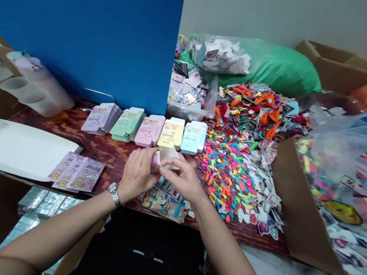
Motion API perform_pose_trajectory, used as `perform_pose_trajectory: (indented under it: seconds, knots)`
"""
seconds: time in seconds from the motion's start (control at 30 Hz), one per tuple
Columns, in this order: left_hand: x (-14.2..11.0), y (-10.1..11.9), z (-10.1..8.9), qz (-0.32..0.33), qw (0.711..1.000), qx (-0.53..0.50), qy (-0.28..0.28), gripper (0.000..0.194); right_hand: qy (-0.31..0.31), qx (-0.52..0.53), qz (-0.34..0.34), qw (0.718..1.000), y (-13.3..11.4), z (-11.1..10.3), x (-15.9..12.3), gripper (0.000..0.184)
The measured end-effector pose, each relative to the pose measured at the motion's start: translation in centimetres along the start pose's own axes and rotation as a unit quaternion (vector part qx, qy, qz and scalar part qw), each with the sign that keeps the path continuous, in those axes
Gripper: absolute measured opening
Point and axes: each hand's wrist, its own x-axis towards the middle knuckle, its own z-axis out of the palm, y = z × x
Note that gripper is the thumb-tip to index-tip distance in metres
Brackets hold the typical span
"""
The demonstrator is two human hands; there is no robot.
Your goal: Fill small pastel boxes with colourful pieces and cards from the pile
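Pink card, the small box [156, 158] is up above the bench [115, 157], left hand [140, 167] closed on its side, right hand [182, 176] pinching what looks like its flap [169, 153], presumably to hold it steady and open.

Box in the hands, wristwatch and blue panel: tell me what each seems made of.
Box: probably thin card, by its pale, matte, thin-looking wall. Wristwatch: likely metal, with a shiny, silvery linked band. Blue panel: smooth, fairly matte, perhaps painted board or plastic; no grain shows.
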Motion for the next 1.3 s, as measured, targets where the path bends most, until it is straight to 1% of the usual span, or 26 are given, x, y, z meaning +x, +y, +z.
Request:
perform_pose_trajectory:
  seconds: [0.03, 0.07, 0.13, 0.17, 0.2, 0.23, 0.27, 0.33, 0.4, 0.47, 0.5, 0.57, 0.63, 0.7, 0.73, 0.77, 0.83, 0.9, 0.97, 1.03, 1.17, 1.23, 1.3]
  knots:
    - [0.0, 0.2, 0.0, -0.004, 1.0, -0.01, -0.011, 0.055, -0.017, 0.006, -0.008, 1.0, -0.1, -0.3, -0.2, 0.014]
    - [0.0, 0.3, -0.1, -0.015, 0.999, -0.025, -0.024, 0.056, -0.008, -0.007, -0.022, 1.0, -0.3, -0.6, -0.4, 0.016]
    - [0.2, 0.7, -0.4, -0.051, 0.995, -0.066, -0.049, 0.07, 0.071, -0.075, -0.055, 0.993, -0.4, -0.7, -0.9, 0.021]
    - [0.3, 0.8, -0.5, -0.068, 0.992, -0.084, -0.057, 0.077, 0.116, -0.115, -0.072, 0.984, -0.4, -0.5, -1.3, 0.024]
    - [0.3, 1.0, -0.7, -0.079, 0.99, -0.099, -0.063, 0.082, 0.147, -0.151, -0.087, 0.974, -0.4, -0.3, -1.6, 0.025]
    - [0.4, 1.1, -0.8, -0.083, 0.988, -0.111, -0.065, 0.083, 0.161, -0.176, -0.101, 0.966, -0.3, 0.0, -2.0, 0.024]
    - [0.4, 1.2, -0.9, -0.078, 0.988, -0.118, -0.066, 0.081, 0.156, -0.187, -0.114, 0.963, -0.2, 0.3, -2.3, 0.022]
    - [0.4, 1.3, -1.0, -0.055, 0.989, -0.122, -0.061, 0.073, 0.128, -0.165, -0.123, 0.97, -0.2, 0.7, -2.8, 0.022]
    - [0.3, 1.4, -0.9, -0.012, 0.992, -0.111, -0.053, 0.065, 0.113, -0.101, -0.098, 0.984, -0.4, 0.8, -3.0, 0.028]
    - [0.2, 1.4, -0.8, 0.028, 0.994, -0.09, -0.06, 0.059, 0.134, -0.011, -0.037, 0.99, -0.8, 0.7, -2.9, 0.035]
    - [0.1, 1.4, -0.8, 0.04, 0.994, -0.078, -0.069, 0.057, 0.15, 0.037, 0.0, 0.988, -0.9, 0.5, -2.7, 0.035]
    - [0.1, 1.5, -0.7, 0.049, 0.994, -0.056, -0.084, 0.056, 0.164, 0.133, 0.07, 0.975, -1.0, 0.2, -2.2, 0.029]
    - [0.0, 1.5, -0.6, 0.053, 0.994, -0.042, -0.087, 0.061, 0.148, 0.214, 0.125, 0.957, -0.8, 0.0, -1.6, 0.023]
    - [-0.2, 1.6, -0.4, 0.05, 0.995, -0.032, -0.079, 0.071, 0.128, 0.263, 0.157, 0.943, -0.5, -0.1, -1.2, 0.02]
    - [-0.2, 1.7, -0.3, 0.046, 0.996, -0.026, -0.077, 0.077, 0.12, 0.264, 0.166, 0.942, -0.5, -0.2, -1.1, 0.019]
    - [-0.3, 1.7, -0.2, 0.04, 0.996, -0.019, -0.076, 0.083, 0.114, 0.247, 0.169, 0.947, -0.5, -0.2, -1.1, 0.018]
    - [-0.3, 1.9, 0.0, 0.031, 0.996, -0.002, -0.08, 0.09, 0.121, 0.164, 0.154, 0.967, -0.7, -0.3, -1.2, 0.015]
    - [-0.3, 2.1, 0.0, 0.029, 0.996, 0.018, -0.086, 0.094, 0.133, 0.062, 0.108, 0.983, -1.1, -0.2, -1.5, 0.014]
    - [-0.1, 2.2, -0.1, 0.029, 0.995, 0.041, -0.088, 0.096, 0.143, -0.007, 0.048, 0.988, -1.3, 0.1, -1.9, 0.019]
    - [0.1, 2.4, -0.3, 0.032, 0.993, 0.067, -0.095, 0.099, 0.163, -0.033, 0.017, 0.986, -1.3, 0.8, -2.4, 0.026]
    - [0.1, 2.7, -0.4, 0.047, 0.988, 0.103, -0.105, 0.101, 0.212, -0.078, -0.012, 0.974, -0.6, 2.5, -3.6, 0.041]
    - [0.0, 2.8, -0.4, 0.051, 0.987, 0.113, -0.101, 0.101, 0.211, -0.097, -0.031, 0.972, -0.4, 3.2, -4.0, 0.046]
    - [-0.1, 2.9, -0.3, 0.059, 0.986, 0.119, -0.099, 0.099, 0.195, -0.092, -0.031, 0.976, -0.5, 3.6, -4.3, 0.049]
